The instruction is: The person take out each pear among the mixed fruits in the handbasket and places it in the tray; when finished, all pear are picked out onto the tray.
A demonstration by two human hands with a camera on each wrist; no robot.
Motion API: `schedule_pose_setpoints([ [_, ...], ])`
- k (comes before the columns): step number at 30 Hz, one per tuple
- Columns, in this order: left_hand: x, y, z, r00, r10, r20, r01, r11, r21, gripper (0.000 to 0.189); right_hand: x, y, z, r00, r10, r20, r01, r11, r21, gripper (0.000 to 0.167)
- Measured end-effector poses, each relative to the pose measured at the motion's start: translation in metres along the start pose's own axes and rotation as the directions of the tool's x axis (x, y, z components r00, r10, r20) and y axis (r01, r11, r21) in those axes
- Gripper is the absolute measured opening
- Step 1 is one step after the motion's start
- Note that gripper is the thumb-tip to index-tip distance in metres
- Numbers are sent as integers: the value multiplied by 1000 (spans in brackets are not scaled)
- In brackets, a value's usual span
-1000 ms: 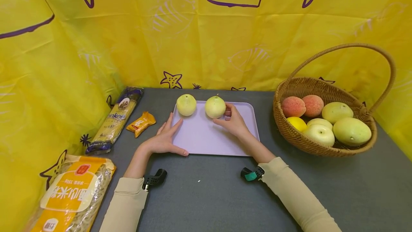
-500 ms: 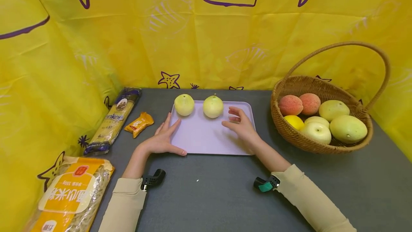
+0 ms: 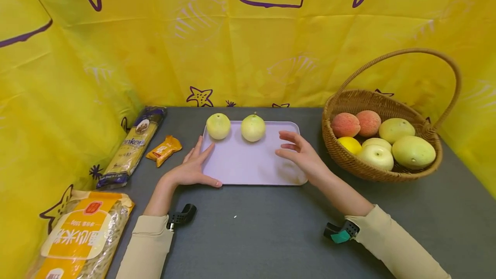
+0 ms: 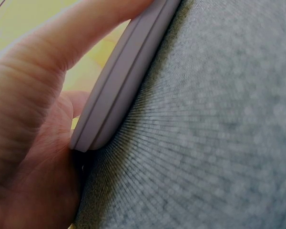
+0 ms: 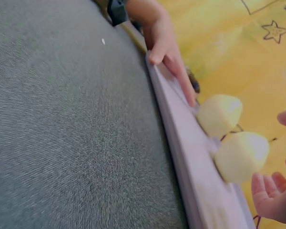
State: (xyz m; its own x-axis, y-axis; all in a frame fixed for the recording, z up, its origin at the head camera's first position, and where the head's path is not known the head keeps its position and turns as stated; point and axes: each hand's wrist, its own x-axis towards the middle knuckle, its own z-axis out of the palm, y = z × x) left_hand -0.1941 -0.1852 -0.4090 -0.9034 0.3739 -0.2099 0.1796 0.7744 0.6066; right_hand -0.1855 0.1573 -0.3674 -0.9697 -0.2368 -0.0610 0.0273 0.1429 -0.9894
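Observation:
A pale lilac tray lies on the grey table, with two round, pale yellow-green fruits along its far side. The left fruit sits at the far left corner; the right fruit, with a short stem, is beside it. My left hand rests spread around the tray's near left corner, thumb along the front edge, as the left wrist view shows its thumb against the rim. Over the tray's right side hovers my right hand, fingers loosely bent, holding nothing and apart from the right fruit.
A wicker basket with a tall handle holds peaches, a yellow fruit and several green fruits at right. On the left are a pasta packet, a small orange snack packet and a bag of noodles. A yellow cloth stands behind.
My right hand has let go of the right fruit and drawn back to the right, towards the basket. The left hand stays at the tray's corner. The head view has shifted slightly.

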Motion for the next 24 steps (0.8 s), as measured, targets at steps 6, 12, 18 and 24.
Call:
schedule_pose_setpoints([
  [6,0,1,-1,1000,1,2,-1,1000,-5,125,-16,-7,-12,999,10,51,-10,1000,11,57],
  [12,0,0,-1,1000,-5,7,5,1000,-7,124,-32,-18,-25,993,8,116,-4,999,-35,57],
  [18,0,0,-1,1000,-3,7,3,1000,-4,124,-45,-32,-40,989,-13,148,26,996,-90,52],
  [24,0,0,0,1000,0,8,1,1000,-12,124,-61,-49,-60,982,-55,180,87,981,-174,46],
])
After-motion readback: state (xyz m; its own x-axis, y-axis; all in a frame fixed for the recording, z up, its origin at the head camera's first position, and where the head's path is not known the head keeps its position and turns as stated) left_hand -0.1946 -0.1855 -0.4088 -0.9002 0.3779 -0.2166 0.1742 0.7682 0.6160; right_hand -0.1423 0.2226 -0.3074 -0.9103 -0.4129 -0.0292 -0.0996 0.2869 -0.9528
